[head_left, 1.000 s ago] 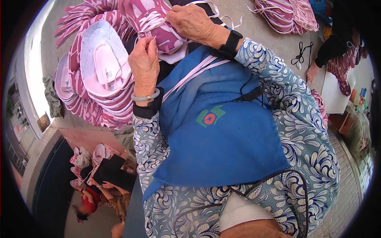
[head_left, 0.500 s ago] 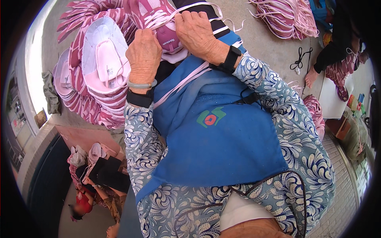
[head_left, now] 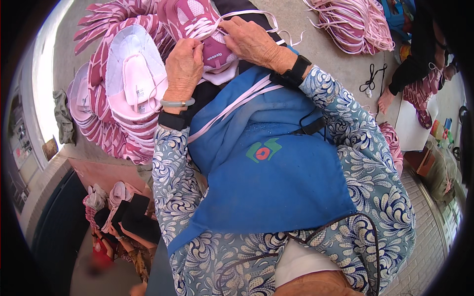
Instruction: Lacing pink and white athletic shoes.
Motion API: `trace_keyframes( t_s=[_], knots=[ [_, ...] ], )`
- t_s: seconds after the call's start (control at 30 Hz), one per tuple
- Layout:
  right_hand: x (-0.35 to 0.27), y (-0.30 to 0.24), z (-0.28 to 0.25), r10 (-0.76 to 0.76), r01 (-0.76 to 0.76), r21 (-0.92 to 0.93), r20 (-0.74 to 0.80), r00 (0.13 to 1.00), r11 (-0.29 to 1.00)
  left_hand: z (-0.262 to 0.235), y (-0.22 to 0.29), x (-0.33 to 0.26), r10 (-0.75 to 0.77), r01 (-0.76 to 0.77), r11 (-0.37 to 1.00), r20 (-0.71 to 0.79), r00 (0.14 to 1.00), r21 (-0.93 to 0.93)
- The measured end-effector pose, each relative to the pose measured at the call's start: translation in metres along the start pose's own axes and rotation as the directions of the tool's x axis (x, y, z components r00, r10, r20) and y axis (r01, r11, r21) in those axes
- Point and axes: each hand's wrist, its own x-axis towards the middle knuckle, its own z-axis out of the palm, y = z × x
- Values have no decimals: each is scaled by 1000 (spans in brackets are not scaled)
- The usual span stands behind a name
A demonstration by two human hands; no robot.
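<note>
A pink and mauve shoe upper (head_left: 217,55) with pale laces lies at the top of my lap, toe toward me. My left hand (head_left: 184,69) is closed at its left edge, fingertips pressed together by the lacing; what they pinch is hidden. My right hand (head_left: 254,44) lies over the upper's right side, its fingers closed on a pale shoelace (head_left: 247,12) that loops out to the right. Across the blue apron (head_left: 276,187) run further pale pink laces (head_left: 232,109).
Left of my hands stands a curved stack of pink shoe uppers (head_left: 133,93). A laced bundle of uppers (head_left: 348,24) lies on the floor at the far right, near a black cord (head_left: 373,79) and another person's bare foot (head_left: 385,101). At lower left, another person's arms (head_left: 126,241) reach toward shoe parts.
My right hand has shifted a little right and down, and my left hand slightly down and right. More of the upper's toe shows between them.
</note>
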Motion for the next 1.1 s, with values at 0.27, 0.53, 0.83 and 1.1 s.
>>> trace_keyframes(
  t_s=[0.27, 0.53, 0.83, 1.1],
  knots=[
    [1, 2, 1, -340, 267, -328, -188, 921, 906, 2, 5, 3, 192, -177, 970, -76, 978, 168],
    [17, -20, -17, -353, 291, -480, -42, 935, 828, 6, 12, -5, 143, -122, 983, -152, 978, 137],
    [10, -40, -45, -351, 289, 403, 86, 932, 868, 12, -7, -4, 124, -128, 992, -165, 979, -17],
    [-15, -24, -34, -128, 86, 219, 185, 974, 972, -3, 10, -6, 1, 10, 993, -90, 996, 120]
  ],
)
